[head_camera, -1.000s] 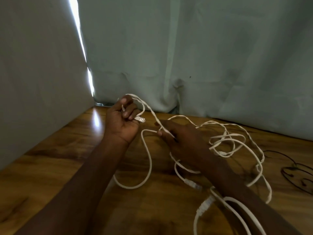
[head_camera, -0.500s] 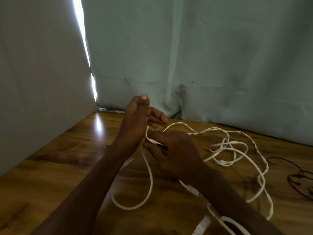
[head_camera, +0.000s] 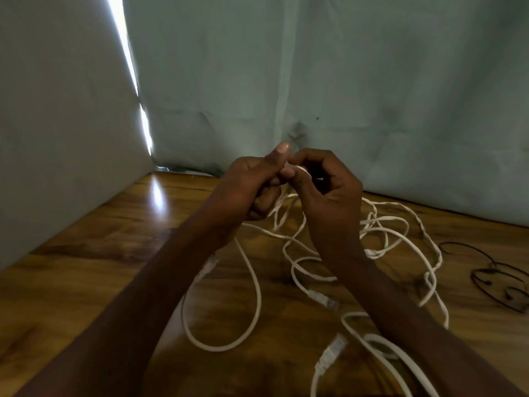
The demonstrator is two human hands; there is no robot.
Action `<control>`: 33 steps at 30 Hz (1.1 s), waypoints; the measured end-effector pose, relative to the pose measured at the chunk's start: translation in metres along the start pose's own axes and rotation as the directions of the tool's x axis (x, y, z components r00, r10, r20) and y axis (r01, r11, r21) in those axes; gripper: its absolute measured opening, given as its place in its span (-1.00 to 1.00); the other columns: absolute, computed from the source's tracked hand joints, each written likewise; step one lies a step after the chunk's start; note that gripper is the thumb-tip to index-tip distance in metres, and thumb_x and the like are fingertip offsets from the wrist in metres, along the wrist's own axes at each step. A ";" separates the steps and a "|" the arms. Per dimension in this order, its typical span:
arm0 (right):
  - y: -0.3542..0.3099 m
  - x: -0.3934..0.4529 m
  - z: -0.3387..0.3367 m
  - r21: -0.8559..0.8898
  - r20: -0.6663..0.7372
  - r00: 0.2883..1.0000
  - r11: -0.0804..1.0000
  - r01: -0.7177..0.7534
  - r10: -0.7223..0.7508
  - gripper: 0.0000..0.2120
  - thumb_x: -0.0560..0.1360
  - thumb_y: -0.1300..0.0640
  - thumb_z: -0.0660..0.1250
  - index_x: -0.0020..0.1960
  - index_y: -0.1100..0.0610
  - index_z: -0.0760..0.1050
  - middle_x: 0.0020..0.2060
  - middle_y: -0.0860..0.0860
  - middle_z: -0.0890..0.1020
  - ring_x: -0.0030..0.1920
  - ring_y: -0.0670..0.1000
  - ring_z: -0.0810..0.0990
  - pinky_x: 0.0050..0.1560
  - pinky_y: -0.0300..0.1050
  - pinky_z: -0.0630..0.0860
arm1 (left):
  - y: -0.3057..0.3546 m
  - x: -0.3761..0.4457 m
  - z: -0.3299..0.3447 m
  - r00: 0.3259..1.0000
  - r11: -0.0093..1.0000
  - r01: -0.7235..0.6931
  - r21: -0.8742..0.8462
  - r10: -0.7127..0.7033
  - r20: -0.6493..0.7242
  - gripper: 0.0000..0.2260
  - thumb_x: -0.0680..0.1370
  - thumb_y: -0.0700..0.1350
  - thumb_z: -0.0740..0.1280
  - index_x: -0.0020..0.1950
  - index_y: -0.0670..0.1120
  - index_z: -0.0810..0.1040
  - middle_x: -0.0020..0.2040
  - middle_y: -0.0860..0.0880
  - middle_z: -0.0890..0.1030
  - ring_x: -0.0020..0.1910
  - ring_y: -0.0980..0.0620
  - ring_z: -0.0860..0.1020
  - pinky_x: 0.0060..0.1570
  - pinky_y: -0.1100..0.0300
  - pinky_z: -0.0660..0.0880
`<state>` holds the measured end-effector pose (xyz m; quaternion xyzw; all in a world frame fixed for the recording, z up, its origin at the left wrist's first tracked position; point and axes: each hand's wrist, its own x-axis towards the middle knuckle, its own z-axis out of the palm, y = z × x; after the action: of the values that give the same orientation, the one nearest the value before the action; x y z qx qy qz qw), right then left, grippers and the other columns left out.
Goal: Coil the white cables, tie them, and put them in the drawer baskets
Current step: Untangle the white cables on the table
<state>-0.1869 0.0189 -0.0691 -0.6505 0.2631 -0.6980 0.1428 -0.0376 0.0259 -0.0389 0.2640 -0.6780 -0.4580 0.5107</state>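
Both hands meet at frame centre, raised above the table. I read the left hand point(head_camera: 249, 187) as curled, thumb upright, fingers closed on a strand of the white cables point(head_camera: 254, 285). The right hand point(head_camera: 323, 190) faces it, fingers curled inward, its fingertips point(head_camera: 289, 173) pinching the same white strand at the point where the two hands touch. Both forearms run in from the lower edge and converge upward.

From the grip, strands drop between the hands to the wooden table point(head_camera: 94, 270). One long loop hangs toward lower centre and lies on the wood. Further loose, tangled loops spread to the right of the right wrist, uncoiled and untied. The cables are thin, round and white. Three connector plugs show: one point(head_camera: 207, 266) beside the left forearm, one point(head_camera: 322, 298) just under the right forearm, one point(head_camera: 332, 353) at lower right.

A thin black wire point(head_camera: 498, 279) lies in a loose tangle at the right edge, apart from the white loops.

Pale green curtain point(head_camera: 343, 81) fills the upper frame behind the table; a bright gap of light point(head_camera: 134, 90) runs down at upper left.
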 end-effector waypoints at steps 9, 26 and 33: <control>-0.002 0.000 -0.001 0.071 0.140 0.978 0.983 -0.168 0.157 -0.62 0.61 -0.01 0.29 0.23 0.25 0.64 -0.01 0.03 0.75 0.02 -0.04 0.73 0.00 -0.19 0.62 | -0.002 0.002 -0.008 0.988 0.973 0.062 -0.222 -0.028 0.150 -0.46 0.76 0.11 -0.03 -0.37 -0.02 0.38 -0.59 0.04 0.18 -0.64 0.04 0.03 -0.50 0.10 -0.08; 0.002 0.009 -0.013 -0.663 0.301 0.949 0.695 0.279 -0.094 -0.84 0.58 0.06 0.33 0.02 0.15 0.59 -0.32 0.04 0.64 -0.35 0.09 0.60 -0.27 0.05 0.55 | -0.004 0.003 -0.011 0.954 0.957 0.219 -0.190 -0.168 0.249 -0.61 0.76 0.02 0.00 -0.13 -0.13 0.43 -0.54 0.03 0.22 -0.65 0.09 0.17 -0.42 0.11 0.28; 0.008 0.011 -0.019 -0.650 0.334 0.939 0.703 0.291 -0.080 -0.82 0.65 0.05 0.28 0.01 0.15 0.57 -0.36 0.01 0.62 -0.39 0.06 0.59 -0.28 0.00 0.53 | -0.005 0.004 -0.009 0.955 0.957 0.220 -0.187 -0.172 0.241 -0.61 0.76 0.03 0.02 -0.14 -0.12 0.43 -0.55 0.03 0.23 -0.65 0.07 0.18 -0.38 0.11 0.35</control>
<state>-0.2083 0.0102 -0.0646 -0.7718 0.4133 -0.4609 -0.1454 -0.0312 0.0174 -0.0407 0.2215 -0.6484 -0.6028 0.4088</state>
